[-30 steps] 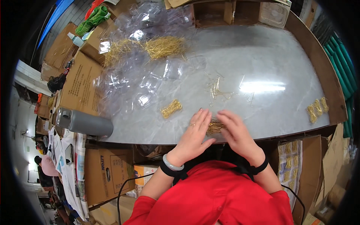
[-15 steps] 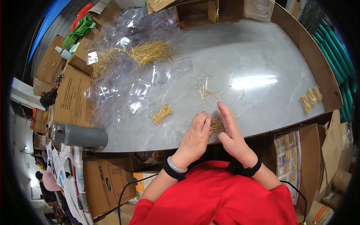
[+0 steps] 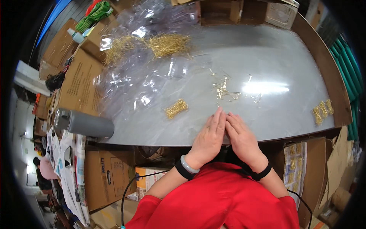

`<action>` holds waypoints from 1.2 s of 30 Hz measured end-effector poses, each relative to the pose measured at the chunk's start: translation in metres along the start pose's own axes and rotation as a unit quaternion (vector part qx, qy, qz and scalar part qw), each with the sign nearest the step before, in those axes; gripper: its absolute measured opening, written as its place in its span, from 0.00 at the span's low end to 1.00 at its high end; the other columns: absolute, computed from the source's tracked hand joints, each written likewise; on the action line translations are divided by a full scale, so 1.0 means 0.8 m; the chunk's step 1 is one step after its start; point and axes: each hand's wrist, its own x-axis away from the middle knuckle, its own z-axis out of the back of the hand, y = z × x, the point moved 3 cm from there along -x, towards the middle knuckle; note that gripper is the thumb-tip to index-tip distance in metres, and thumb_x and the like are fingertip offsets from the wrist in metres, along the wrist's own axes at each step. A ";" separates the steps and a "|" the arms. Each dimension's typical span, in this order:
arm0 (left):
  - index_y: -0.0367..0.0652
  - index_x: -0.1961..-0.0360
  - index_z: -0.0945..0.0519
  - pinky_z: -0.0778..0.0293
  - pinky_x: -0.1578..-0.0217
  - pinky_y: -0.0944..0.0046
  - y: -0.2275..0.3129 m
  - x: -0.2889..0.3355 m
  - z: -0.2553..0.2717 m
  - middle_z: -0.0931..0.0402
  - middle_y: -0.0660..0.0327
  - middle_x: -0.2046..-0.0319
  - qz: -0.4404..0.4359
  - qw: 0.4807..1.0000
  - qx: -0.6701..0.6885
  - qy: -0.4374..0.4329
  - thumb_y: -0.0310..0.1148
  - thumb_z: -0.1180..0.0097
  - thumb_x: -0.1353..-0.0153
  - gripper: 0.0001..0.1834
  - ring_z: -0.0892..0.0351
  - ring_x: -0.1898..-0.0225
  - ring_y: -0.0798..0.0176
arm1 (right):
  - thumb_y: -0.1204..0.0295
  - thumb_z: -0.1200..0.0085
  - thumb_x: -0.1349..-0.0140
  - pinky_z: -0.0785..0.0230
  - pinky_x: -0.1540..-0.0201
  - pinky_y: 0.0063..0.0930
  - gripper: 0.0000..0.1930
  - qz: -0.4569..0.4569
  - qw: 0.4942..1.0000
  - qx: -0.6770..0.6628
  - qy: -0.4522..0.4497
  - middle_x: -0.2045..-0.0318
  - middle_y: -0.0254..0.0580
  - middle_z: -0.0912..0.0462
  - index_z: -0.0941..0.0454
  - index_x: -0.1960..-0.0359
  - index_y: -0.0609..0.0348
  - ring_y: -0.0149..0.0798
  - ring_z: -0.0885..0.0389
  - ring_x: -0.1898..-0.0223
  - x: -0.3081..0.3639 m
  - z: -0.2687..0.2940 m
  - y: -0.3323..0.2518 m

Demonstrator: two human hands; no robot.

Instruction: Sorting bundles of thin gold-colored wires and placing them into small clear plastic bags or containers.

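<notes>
My left hand [image 3: 208,136] and my right hand [image 3: 244,138] meet near the table's front edge, fingers straight and pressed together, palms turned in. Between them they enclose a small bundle of gold wire hooks, which the hands now hide. Just beyond my fingertips lie several loose gold hooks [image 3: 225,91], scattered flat. Left of my left hand sits another neat bundle of gold hooks [image 3: 176,109].
Clear plastic packs [image 3: 152,86] cover the table's left side, with a large heap of gold hooks [image 3: 169,44] on them. A grey bottle [image 3: 89,124] lies at the left edge. Several hook bundles [image 3: 322,112] sit far right beside the cardboard border [image 3: 324,65].
My right hand has closed in against my left, its fingers no longer spread. The gold bundle that showed between the hands is now covered. The whole view has shifted slightly.
</notes>
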 end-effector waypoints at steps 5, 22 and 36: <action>0.30 0.29 0.42 0.32 0.37 0.51 -0.005 0.010 0.030 0.36 0.38 0.34 0.043 0.995 0.087 0.036 0.29 0.43 0.34 0.35 0.33 0.34 0.37 | 0.82 0.49 0.42 0.34 0.32 0.45 0.23 0.005 1.000 0.012 0.000 0.42 0.49 0.24 0.26 0.42 0.66 0.52 0.26 0.37 -0.003 -0.001 -0.005; 0.32 0.56 0.28 0.19 0.75 0.65 -0.110 0.054 0.101 0.21 0.50 0.65 0.466 0.793 0.371 0.128 0.36 0.49 0.26 0.14 0.16 0.71 0.62 | 0.75 0.43 0.38 0.40 0.29 0.44 0.22 0.019 0.998 0.054 -0.013 0.38 0.45 0.26 0.26 0.40 0.62 0.49 0.30 0.33 -0.004 0.001 -0.011; 0.38 0.53 0.35 0.23 0.40 0.47 -0.005 0.052 0.038 0.28 0.40 0.47 0.393 0.621 0.658 0.166 0.33 0.63 0.21 0.09 0.22 0.43 0.44 | 0.73 0.42 0.37 0.37 0.31 0.45 0.22 -0.012 1.000 0.013 -0.017 0.40 0.48 0.25 0.27 0.41 0.64 0.50 0.29 0.34 -0.004 0.005 -0.010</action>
